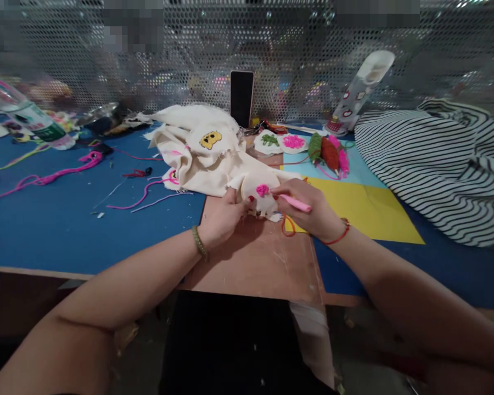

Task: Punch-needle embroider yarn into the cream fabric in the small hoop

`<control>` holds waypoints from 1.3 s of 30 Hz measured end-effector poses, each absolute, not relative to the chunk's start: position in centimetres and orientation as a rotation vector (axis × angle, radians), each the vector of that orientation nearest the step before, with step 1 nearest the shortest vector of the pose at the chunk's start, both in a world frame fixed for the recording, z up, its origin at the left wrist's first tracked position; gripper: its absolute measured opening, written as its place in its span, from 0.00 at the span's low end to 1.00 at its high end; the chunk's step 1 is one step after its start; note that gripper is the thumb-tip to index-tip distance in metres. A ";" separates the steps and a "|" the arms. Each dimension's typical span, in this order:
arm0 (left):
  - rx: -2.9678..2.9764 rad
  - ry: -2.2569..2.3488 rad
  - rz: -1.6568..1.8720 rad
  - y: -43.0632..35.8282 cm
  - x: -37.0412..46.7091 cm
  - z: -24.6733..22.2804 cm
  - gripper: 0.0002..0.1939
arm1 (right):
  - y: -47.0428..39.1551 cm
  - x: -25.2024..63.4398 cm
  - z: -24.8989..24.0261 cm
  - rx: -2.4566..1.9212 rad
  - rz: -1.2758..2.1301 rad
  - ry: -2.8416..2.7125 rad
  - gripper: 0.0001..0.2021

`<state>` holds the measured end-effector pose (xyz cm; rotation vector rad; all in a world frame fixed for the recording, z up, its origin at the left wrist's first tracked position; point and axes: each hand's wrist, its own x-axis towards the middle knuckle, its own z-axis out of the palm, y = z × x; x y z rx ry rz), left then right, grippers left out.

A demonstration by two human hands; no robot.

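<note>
My left hand (227,218) grips the near left edge of a cream cloth (212,175), its thumb on top beside a round raised part. On that part is a small bright pink yarn patch (262,190). My right hand (307,207) is closed around a pink pen-like tool (295,203), at the right of the patch; its tip is hidden by the fingers. Farther back the same cloth bears a yellow animal face (210,140). An orange yarn loop (288,226) lies just below my right hand.
Behind the cloth a phone (241,99) leans on a metal mesh. Yarn bundles (330,154) and a yellow sheet (366,211) lie right, beside striped fabric (440,164) and a tilted clear cup (360,90). At left are a bottle (35,118) and pink yarn (53,176).
</note>
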<state>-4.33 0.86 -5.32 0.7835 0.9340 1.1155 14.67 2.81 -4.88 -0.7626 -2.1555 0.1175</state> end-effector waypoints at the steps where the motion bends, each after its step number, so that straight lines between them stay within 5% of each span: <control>1: 0.772 0.918 1.129 0.9 -4.3 -5.2 0.13 | 2.7 14.8 -4.8 -0.765 0.141 -2.102 0.06; 39: 0.698 0.948 1.161 1.1 -4.1 -4.6 0.10 | 2.2 15.5 -3.9 -0.760 0.205 -1.927 0.06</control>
